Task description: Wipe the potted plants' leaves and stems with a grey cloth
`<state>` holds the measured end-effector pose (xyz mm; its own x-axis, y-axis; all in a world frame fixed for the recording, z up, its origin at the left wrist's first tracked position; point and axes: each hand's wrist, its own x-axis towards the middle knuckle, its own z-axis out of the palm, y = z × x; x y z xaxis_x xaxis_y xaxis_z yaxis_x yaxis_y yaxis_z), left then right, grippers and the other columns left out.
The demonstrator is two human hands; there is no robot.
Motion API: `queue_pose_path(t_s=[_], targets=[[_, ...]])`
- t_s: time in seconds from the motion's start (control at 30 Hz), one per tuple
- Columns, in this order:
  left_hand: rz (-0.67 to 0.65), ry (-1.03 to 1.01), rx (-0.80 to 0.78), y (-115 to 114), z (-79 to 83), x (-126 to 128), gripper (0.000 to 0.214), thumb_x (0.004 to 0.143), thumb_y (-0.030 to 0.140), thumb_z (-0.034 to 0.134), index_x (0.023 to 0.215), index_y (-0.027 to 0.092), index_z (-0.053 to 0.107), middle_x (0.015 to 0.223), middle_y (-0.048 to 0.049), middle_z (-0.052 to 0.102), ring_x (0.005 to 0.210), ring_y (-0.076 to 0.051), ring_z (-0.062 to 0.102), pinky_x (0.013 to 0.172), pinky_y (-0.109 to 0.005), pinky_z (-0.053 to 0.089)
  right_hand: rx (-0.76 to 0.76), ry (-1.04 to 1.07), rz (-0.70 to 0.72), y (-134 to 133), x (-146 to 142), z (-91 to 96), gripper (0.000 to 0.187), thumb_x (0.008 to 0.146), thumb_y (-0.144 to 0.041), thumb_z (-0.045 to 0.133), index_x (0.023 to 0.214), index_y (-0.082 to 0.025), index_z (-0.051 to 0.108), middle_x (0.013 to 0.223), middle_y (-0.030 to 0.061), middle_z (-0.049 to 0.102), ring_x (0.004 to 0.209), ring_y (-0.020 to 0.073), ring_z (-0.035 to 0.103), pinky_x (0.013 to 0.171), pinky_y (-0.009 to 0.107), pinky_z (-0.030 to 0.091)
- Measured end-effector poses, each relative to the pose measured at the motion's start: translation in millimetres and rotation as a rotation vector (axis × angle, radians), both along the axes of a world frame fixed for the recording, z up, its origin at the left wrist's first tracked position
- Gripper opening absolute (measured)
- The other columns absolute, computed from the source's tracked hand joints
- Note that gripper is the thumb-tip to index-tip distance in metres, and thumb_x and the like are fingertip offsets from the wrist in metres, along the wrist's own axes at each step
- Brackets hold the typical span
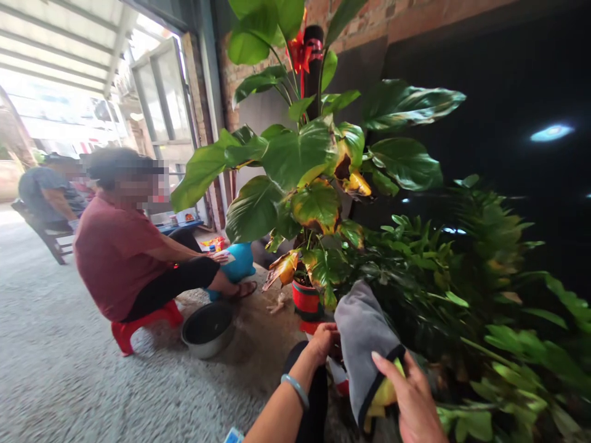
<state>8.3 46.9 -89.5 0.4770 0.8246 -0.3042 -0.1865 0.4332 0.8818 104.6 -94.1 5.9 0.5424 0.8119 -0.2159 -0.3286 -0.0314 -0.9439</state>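
A grey cloth (pixel 364 338) with black edging and a yellow underside hangs between my hands in the lower middle. My right hand (pixel 413 394) pinches its lower right edge, thumb on the grey face. At the cloth's left edge my left hand (pixel 323 341) is closed, with curled fingers partly hidden by the fabric; a pale bangle (pixel 295 391) circles that wrist. Just beyond stands a large potted plant (pixel 298 151) with broad green leaves, several of them browned and yellow. Its red and dark pot (pixel 306 300) sits behind my left hand.
Leafy plants (pixel 462 289) crowd the right side. On the left, a person in a red shirt (pixel 122 246) sits on a red stool (pixel 168 314), beside a dark-lined basin (pixel 207 329). Farther back sits another person (pixel 58 191). A blue bag-like object (pixel 240 261) lies near the doorway.
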Motion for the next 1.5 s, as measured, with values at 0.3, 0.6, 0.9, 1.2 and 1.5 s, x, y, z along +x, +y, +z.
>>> queue_pose_path(t_s=[0.3,0.6,0.9,1.2,1.5], targets=[[-0.010,0.081,0.045,0,-0.4,3,0.023,0.049,0.033,0.069,0.057,0.014,0.060,0.045,0.0033,0.049,0.042,-0.009,0.043,0.050,-0.025,0.032,-0.164,0.077,0.136,-15,18,-30.4,0.053,0.038,-0.045,0.083,0.081,-0.018,0.068,0.071,0.0050,0.074,0.078,0.0325,0.069,0.070,0.038,0.053],[0.015,0.046,-0.013,-5,15.7,2,0.025,0.043,0.023,0.071,0.059,0.017,0.053,0.048,0.0044,0.052,0.043,-0.010,0.046,0.048,-0.025,0.037,-0.091,-0.143,-0.164,-15,58,-28.6,0.051,0.047,-0.053,0.077,0.087,-0.023,0.067,0.090,0.0058,0.075,0.101,0.0350,0.064,0.081,0.039,0.053],[-0.016,0.045,0.022,-2,7.6,-1,0.030,0.044,0.028,0.077,0.060,0.016,0.055,0.049,0.0031,0.052,0.048,-0.011,0.049,0.052,-0.026,0.039,-0.246,-0.226,0.049,-27,49,-67.9,0.048,0.046,-0.053,0.078,0.082,-0.023,0.069,0.080,0.0062,0.075,0.093,0.0360,0.067,0.077,0.040,0.053],[-0.002,0.028,-0.010,-2,7.6,-2,0.032,0.044,0.024,0.077,0.062,0.017,0.051,0.049,0.0049,0.053,0.045,-0.010,0.049,0.049,-0.024,0.038,-0.177,-0.283,-0.063,-25,68,-62.7,0.053,0.046,-0.052,0.077,0.089,-0.022,0.070,0.084,0.0057,0.075,0.092,0.0345,0.067,0.073,0.036,0.054],[-0.011,0.026,-0.001,-2,7.4,-3,0.033,0.046,0.027,0.078,0.062,0.016,0.051,0.053,0.0032,0.055,0.045,-0.009,0.049,0.049,-0.025,0.039,-0.180,-0.284,-0.033,-32,67,-66.3,0.046,0.049,-0.052,0.077,0.083,-0.022,0.070,0.088,0.0067,0.075,0.099,0.0368,0.064,0.078,0.038,0.053]])
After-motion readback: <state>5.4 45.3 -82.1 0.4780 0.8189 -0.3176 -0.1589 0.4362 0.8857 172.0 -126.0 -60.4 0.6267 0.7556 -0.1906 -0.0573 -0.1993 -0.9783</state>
